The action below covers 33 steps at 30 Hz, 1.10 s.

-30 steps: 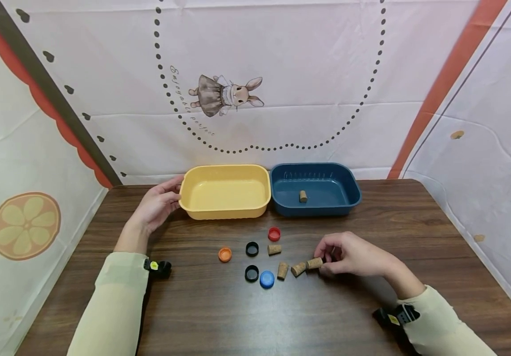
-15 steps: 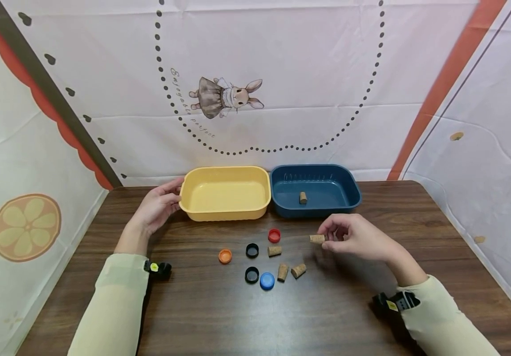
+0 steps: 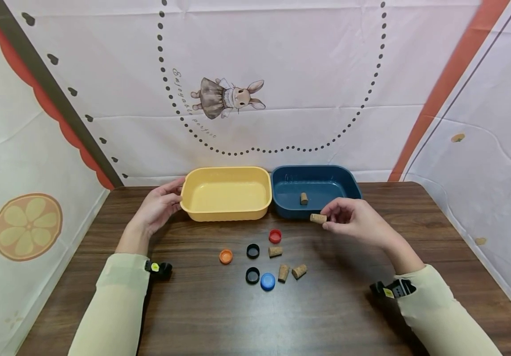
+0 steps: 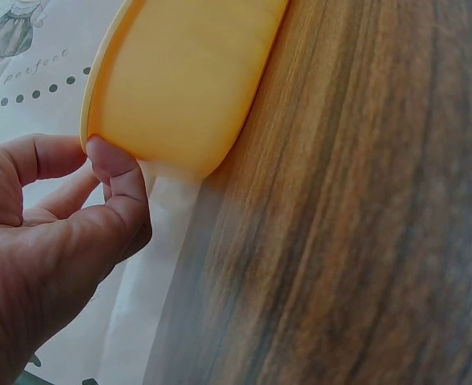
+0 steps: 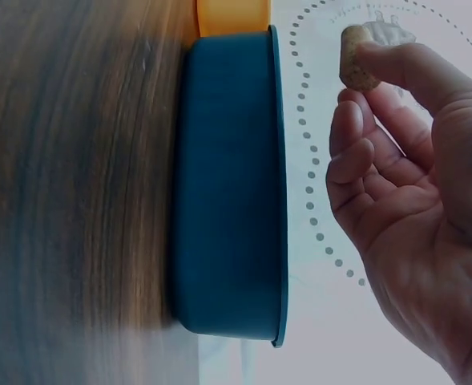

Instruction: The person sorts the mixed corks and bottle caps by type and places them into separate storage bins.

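My right hand (image 3: pixel 355 221) pinches a cork (image 3: pixel 318 218) between thumb and fingertips, held in the air by the front rim of the blue bin (image 3: pixel 291 212). In the right wrist view the cork (image 5: pixel 357 58) sits at the tips of the thumb and index finger, higher than the bin's rim. Another cork (image 3: pixel 304 199) lies inside the blue bin. My left hand (image 3: pixel 159 205) grips the left end of the yellow bin (image 3: pixel 225 216); in the left wrist view thumb and index finger meet at its rim. Three corks lie on the table, among them one cork (image 3: pixel 299 271) at the right.
Bottle caps lie among the corks: a red cap (image 3: pixel 275 236), an orange cap (image 3: pixel 226 256), a blue cap (image 3: pixel 267 282) and two black caps, one black cap (image 3: pixel 253 251) behind the other. Both bins stand side by side against the printed cloth (image 3: pixel 318 74) at the wooden table's (image 3: pixel 202 316) back edge.
My right hand has lifted a cork off the table beside the others and carried it away from me up to the blue bin's front. The left hand stays at the yellow bin.
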Each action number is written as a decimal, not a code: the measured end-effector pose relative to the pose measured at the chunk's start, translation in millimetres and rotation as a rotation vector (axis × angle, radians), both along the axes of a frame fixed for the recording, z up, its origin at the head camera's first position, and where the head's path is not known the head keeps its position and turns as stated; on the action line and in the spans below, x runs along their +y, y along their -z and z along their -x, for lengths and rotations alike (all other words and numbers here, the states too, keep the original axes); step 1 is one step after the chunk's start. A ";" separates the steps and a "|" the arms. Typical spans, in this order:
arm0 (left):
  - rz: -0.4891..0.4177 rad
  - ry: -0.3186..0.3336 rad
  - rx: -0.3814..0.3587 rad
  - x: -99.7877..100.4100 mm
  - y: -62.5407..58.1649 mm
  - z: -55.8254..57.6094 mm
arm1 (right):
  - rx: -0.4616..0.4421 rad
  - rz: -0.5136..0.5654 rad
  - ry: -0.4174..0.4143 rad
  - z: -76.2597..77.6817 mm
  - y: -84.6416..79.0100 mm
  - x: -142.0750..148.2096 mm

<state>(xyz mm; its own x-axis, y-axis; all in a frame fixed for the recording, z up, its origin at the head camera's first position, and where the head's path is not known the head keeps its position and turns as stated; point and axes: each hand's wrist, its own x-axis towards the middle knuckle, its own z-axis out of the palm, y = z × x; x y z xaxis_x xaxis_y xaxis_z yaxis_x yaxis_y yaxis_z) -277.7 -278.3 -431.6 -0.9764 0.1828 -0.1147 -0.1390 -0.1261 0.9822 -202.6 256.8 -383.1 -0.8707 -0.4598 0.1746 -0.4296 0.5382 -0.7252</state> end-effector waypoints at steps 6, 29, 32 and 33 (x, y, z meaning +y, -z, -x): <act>-0.011 0.002 -0.002 0.0 -0.3 -0.4 | 0.052 -0.009 0.049 12.0 -1.0 0.3; -0.019 -0.001 0.002 -0.3 0.4 -1.1 | 0.024 -0.099 0.215 64.3 1.4 0.6; -0.016 0.002 0.005 0.0 0.2 -0.7 | 0.013 -0.111 0.232 69.4 2.3 0.1; -0.014 0.001 0.005 0.1 0.0 -0.6 | 0.012 -0.116 0.236 70.9 2.8 -0.2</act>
